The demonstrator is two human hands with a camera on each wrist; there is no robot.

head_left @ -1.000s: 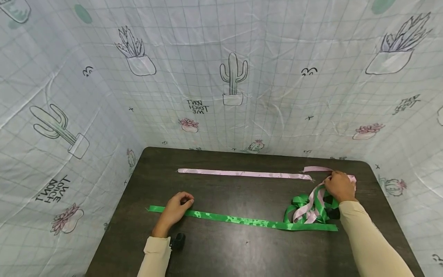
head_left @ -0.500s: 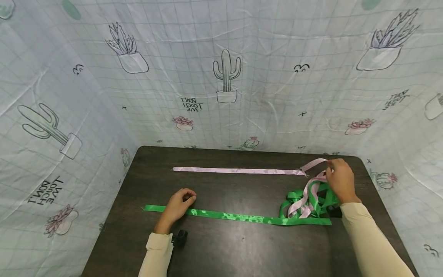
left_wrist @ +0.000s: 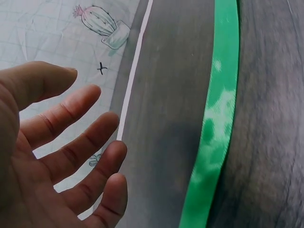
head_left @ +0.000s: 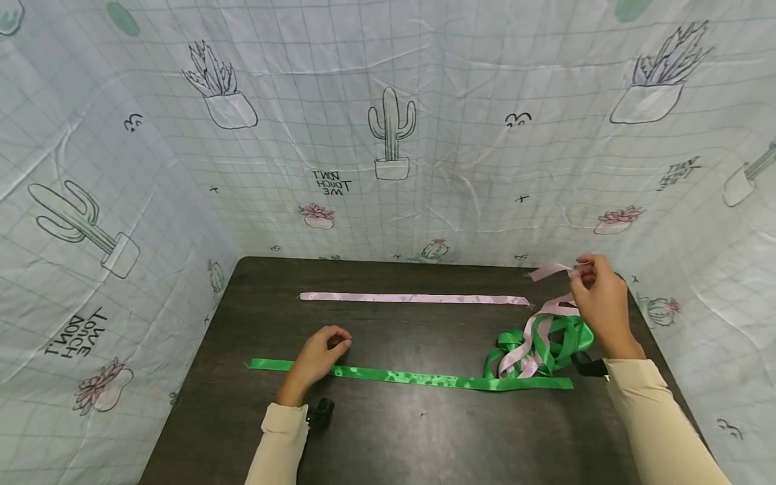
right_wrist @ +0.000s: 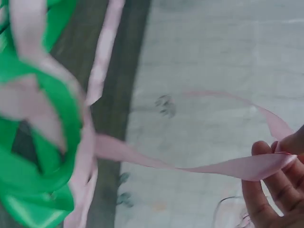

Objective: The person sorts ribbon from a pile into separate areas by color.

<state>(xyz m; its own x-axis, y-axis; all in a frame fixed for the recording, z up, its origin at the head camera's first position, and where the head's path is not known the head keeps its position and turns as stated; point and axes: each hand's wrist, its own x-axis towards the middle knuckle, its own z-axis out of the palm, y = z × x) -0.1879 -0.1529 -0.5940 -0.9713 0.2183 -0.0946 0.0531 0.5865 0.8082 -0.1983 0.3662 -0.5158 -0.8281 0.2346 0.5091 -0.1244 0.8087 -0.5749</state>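
My right hand pinches a pink ribbon between thumb and fingers, above the back right of the table. One short end hangs left of the fingertips; the other side runs down into a tangle of green ribbon and pink ribbon. Over the green ribbon strip, laid across the table, hovers my left hand. Its fingers are loosely bent and hold nothing, as the left wrist view shows. Behind lies a straight pink ribbon strip, parallel to the green one.
The dark wooden table meets a pale curtain printed with cacti at its back and sides. A black wrist device sits on the left wrist, and another on the right wrist beside the tangle.
My right hand has risen from the tangle, lifting the pink ribbon and its short end off the table. The left hand stays nearly in place.
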